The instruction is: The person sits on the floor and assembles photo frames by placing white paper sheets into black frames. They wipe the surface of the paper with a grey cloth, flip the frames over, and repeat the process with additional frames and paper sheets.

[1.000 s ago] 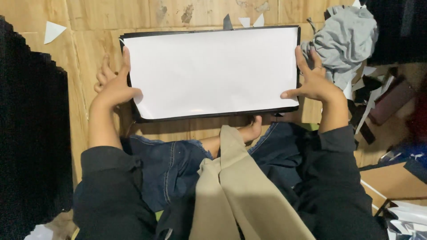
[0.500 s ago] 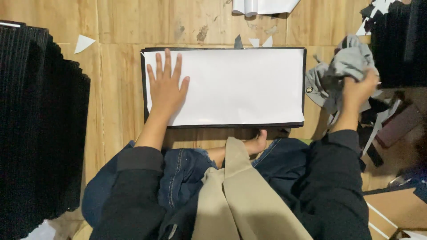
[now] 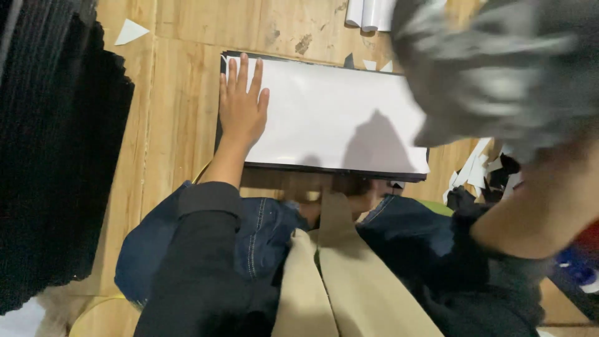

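Observation:
A white sheet (image 3: 337, 115) lies on a black board (image 3: 324, 169) on the wooden floor in front of my crossed legs. My left hand (image 3: 242, 106) rests flat on the sheet's left end, fingers spread and pointing away from me. My right hand (image 3: 564, 178) is raised close to the camera, shut on a grey cloth (image 3: 499, 62). The cloth is blurred and hides the fingers and the board's right end. Its shadow falls on the sheet.
A tall stack of black sheets (image 3: 50, 156) fills the left side. A white paper triangle (image 3: 131, 31) lies on the floor at top left. Rolled white paper (image 3: 368, 12) sits beyond the board. Black and white offcuts (image 3: 480, 175) lie at the right.
My right hand took the grey cloth from the floor at the right and lifted it up towards the camera. My left hand moved from the board's left edge onto the sheet and stays flat there.

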